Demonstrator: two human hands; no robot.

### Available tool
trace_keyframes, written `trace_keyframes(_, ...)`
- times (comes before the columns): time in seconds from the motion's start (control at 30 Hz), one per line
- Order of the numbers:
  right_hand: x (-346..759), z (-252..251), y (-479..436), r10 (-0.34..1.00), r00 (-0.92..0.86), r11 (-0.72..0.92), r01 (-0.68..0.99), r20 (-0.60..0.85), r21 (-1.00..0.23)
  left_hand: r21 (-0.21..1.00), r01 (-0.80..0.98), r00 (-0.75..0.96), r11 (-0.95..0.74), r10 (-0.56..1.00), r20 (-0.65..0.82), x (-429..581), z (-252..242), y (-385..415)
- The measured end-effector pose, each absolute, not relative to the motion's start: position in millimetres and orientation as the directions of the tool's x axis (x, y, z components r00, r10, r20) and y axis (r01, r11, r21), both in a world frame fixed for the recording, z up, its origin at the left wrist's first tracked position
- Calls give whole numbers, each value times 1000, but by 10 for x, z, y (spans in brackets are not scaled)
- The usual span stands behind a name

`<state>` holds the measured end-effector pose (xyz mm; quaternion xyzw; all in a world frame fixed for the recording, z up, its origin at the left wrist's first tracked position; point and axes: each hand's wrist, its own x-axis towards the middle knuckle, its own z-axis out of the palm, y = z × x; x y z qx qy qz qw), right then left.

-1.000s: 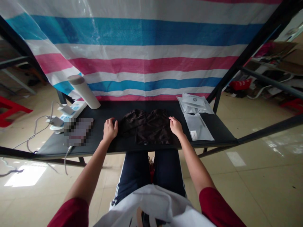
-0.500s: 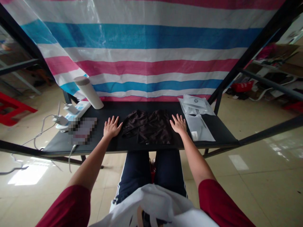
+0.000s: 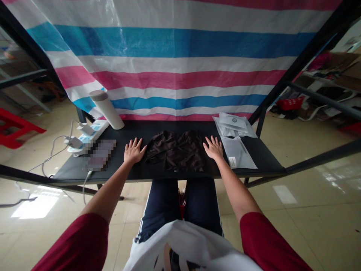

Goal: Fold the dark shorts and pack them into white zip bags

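A dark brown, shiny piece of clothing (image 3: 184, 152) lies crumpled on the black tabletop (image 3: 135, 127), between my two hands; its exact kind is unclear. My left hand (image 3: 133, 151) rests flat on the table just left of the cloth, fingers spread and holding nothing. To the right of the cloth, my right hand (image 3: 213, 148) also lies flat with its fingers apart. Close beside that hand is a frosted plastic bag (image 3: 242, 154) with a small white label. Behind it sit more packed plastic bags (image 3: 233, 122), stacked on each other.
A white bottle (image 3: 107, 109) stands at the back left. Near it are a power strip (image 3: 96, 131) with plugs and cables, and a blurred-out phone (image 3: 100, 155) on a cable. A striped plastic sheet (image 3: 175, 64) hangs behind the table, between dark metal frame bars (image 3: 270, 82).
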<state>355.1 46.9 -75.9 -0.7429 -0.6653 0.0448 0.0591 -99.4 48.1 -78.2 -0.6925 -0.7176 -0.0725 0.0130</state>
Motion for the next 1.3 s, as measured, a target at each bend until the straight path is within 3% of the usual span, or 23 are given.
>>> trace_keyframes(1.3,3569,-808,495,992,124,-118,982,32,-150,88,996,-41,31,993,107,-966,-761,486)
